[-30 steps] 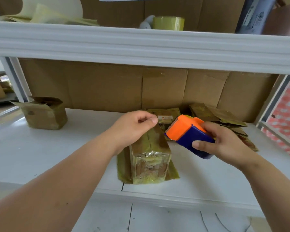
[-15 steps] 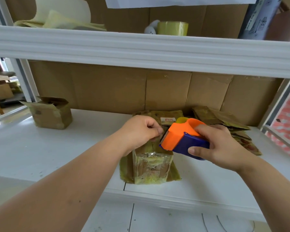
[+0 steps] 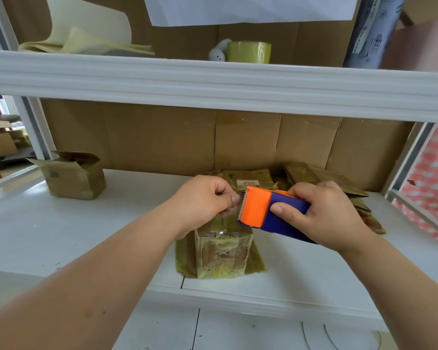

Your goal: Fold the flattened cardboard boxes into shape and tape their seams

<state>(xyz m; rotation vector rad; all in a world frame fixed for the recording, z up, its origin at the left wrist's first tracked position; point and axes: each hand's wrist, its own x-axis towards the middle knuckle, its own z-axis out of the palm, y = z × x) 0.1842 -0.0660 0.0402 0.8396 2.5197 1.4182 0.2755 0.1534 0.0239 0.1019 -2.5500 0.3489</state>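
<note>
- Box (image 3: 223,251) stands at the shelf (image 3: 61,228) front, at 6 o'clock from both hands, placed close for taping.
- Dispenser (image 3: 268,213) sits clamped in the right hand (image 3: 324,215), toothed edge pointing to 9 o'clock, likely so tape feeds leftward.
- Left hand (image 3: 202,203) curls above the box, fingertips pinching at the blade, apparently the tape end; the tape itself is too faint to confirm.

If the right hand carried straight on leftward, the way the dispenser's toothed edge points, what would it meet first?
Most likely the left hand, whose fingers sit right at the tape dispenser blade; the right hand holds it. Depth is unclear.
</note>
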